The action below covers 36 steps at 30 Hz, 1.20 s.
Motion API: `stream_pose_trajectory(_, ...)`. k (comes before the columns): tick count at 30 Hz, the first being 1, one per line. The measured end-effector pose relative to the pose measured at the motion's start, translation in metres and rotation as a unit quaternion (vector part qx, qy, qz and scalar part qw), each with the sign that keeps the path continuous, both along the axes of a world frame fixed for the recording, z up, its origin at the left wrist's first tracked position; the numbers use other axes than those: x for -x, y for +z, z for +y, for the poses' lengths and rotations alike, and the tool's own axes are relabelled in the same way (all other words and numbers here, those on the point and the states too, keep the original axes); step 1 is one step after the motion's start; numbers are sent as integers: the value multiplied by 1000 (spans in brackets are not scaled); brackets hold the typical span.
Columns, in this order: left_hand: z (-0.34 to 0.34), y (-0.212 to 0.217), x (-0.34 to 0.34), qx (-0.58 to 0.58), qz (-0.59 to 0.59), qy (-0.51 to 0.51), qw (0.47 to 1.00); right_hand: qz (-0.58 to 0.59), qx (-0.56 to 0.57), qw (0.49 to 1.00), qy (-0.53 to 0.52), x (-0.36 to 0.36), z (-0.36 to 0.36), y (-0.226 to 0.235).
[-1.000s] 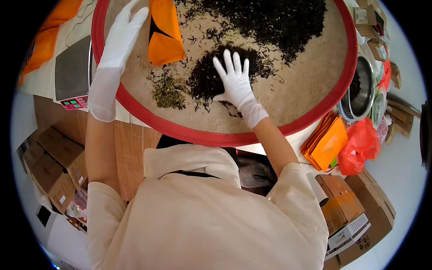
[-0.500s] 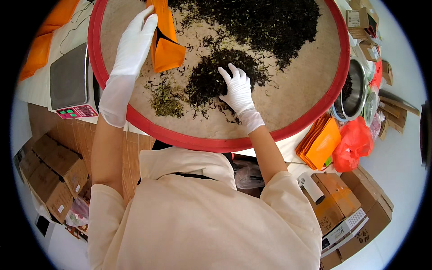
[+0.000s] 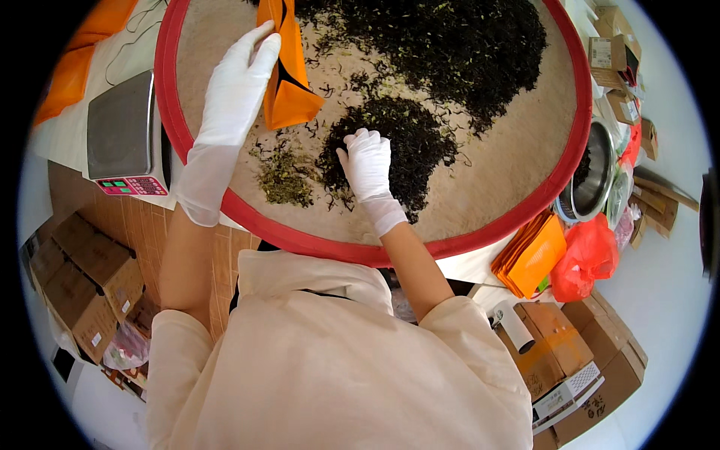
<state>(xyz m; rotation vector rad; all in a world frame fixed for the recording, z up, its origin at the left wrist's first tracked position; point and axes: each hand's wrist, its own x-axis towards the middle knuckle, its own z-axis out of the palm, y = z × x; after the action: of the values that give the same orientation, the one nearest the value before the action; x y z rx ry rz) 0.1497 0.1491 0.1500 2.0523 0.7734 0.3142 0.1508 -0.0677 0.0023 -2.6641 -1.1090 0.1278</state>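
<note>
The right hand (image 3: 365,159), in a white glove, rests knuckles-up on the near edge of a small heap of dark dried tea leaves (image 3: 401,142), fingers curled down and bunched into the leaf as if gathering a pinch (what lies under the fingertips is hidden). The left hand (image 3: 238,79), also gloved, is raised beside an orange foil pouch (image 3: 285,75), fingers extended and close together, touching the pouch's left edge; whether it truly grips the pouch cannot be told. The pouch mouth appears to gape toward the heap.

Both sit on a large round woven tray with a red rim (image 3: 300,241). A larger mass of dark leaf (image 3: 450,45) occupies the far side, and a small greenish pile of sorted-out bits (image 3: 285,178) lies just beside the working heap. A digital scale (image 3: 122,135) stands left of the tray.

Risks, as judged: the lightly supported pouch could tip and shed leaf; a loose handful could scatter into the greenish pile, remixing the two.
</note>
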Motion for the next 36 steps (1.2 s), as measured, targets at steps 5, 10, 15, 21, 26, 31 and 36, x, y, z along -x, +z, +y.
stream_pose_trajectory(5, 1, -1, 0, 11, 25, 3, 1000, -14, 77, 997, 19, 3, 8, -8)
stream_pose_trajectory(10, -1, 2, -2, -11, 9, -8, 1000, 156, -235, 952, -121, 1, -16, 16)
stream_pose_trajectory(15, -2, 2, 1, 6, -13, -4, 1000, 666, -418, 564, -252, -17, -50, 72)
stream_pose_trajectory(21, -7, 19, -4, -6, 5, 26, 1000, 741, -559, 340, -152, -17, -67, 107)
stream_pose_trajectory(26, 4, 13, -5, -29, 19, 12, 999, 729, -565, 359, -144, -18, -70, 135)
stream_pose_trajectory(31, -8, 15, -8, -3, 23, 27, 999, 754, -545, 320, -180, -21, -80, 152)
stream_pose_trajectory(36, -12, 12, -11, 4, 38, 27, 999, 734, -519, 393, -194, -19, -90, 153)
